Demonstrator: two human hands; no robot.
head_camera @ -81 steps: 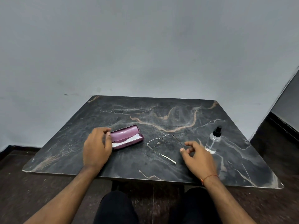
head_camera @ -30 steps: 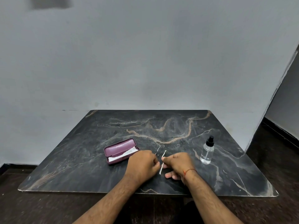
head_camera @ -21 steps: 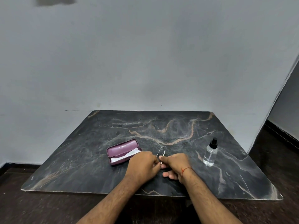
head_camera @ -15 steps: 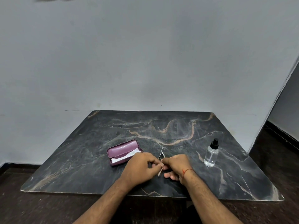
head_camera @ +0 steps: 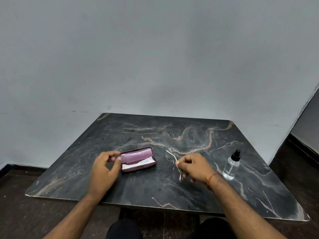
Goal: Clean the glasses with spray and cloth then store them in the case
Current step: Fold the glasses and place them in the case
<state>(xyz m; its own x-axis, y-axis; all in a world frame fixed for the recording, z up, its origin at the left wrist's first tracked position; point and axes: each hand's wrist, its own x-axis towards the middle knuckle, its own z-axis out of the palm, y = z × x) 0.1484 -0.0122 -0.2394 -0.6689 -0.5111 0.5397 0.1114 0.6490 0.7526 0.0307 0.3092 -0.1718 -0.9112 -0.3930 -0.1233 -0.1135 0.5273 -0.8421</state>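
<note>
The thin metal-framed glasses (head_camera: 170, 156) are folded, and my right hand (head_camera: 194, 167) pinches them at the hinge just above the dark marble table (head_camera: 172, 192). To the left, the open mauve case (head_camera: 136, 155) lies with the white cloth (head_camera: 138, 164) inside it. My left hand (head_camera: 104, 169) is at the case's left end, thumb and forefinger curled onto the edge of its lid. The clear spray bottle (head_camera: 231, 167) with a black cap stands upright to the right of my right hand.
A grey wall rises behind the table's far edge. Dark floor surrounds the table, and my knees show below its near edge.
My left hand has left the glasses and moved left to the case's end. My right hand alone now holds the folded glasses, slightly further right.
</note>
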